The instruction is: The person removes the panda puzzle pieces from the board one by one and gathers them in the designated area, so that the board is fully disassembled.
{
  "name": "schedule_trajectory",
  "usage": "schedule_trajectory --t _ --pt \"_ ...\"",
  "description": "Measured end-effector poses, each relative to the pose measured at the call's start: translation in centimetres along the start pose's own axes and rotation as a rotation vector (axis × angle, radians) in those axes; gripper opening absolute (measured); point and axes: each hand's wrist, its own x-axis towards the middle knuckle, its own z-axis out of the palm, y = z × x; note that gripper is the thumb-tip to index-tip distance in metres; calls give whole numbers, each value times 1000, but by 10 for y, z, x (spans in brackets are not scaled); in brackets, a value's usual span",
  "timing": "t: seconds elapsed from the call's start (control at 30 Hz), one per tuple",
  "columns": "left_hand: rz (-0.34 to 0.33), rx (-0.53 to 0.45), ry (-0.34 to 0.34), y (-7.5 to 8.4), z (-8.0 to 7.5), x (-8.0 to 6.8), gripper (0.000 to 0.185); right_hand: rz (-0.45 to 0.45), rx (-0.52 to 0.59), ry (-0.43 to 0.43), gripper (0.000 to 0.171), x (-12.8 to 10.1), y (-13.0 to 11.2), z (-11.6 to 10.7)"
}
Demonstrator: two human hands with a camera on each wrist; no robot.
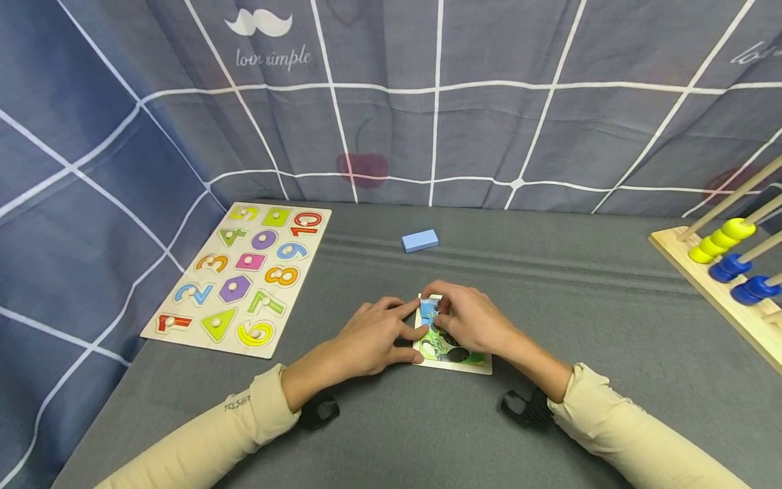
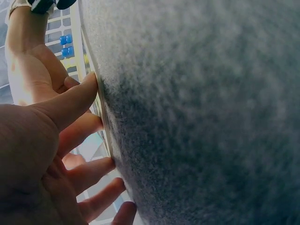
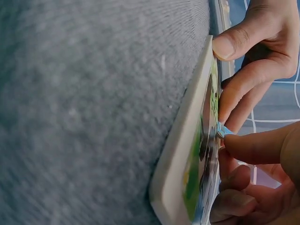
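Right hand (image 1: 473,319) is pinching a blue jigsaw piece (image 3: 227,130) near the puzzle board's (image 1: 455,367) eleven o'clock; left hand (image 1: 375,339), fingers apart, is bracing nine o'clock (fitting, apparently); next it's needing pressing flush.

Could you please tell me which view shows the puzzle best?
The head view, because it shows the puzzle from above, though partly covered. The right wrist shows its picture steeply slanted; the left wrist, mainly its thin edge.
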Motion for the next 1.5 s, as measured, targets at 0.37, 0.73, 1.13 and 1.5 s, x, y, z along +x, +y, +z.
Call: schedule_trajectory --t 0.37,0.73,1.13,1.5 --pt "9 21 3 0 0 0 46 13 164 69 33 -12 3 -12" --pt "9 13 23 1 -1 -2 47 108 230 112 32 -47 28 -40" --pt "31 20 40 -1 0 -3 46 123 -183 161 29 -68 66 -68" --pt "33 27 36 1 0 -4 47 136 -201 116 32 -66 70 -71"
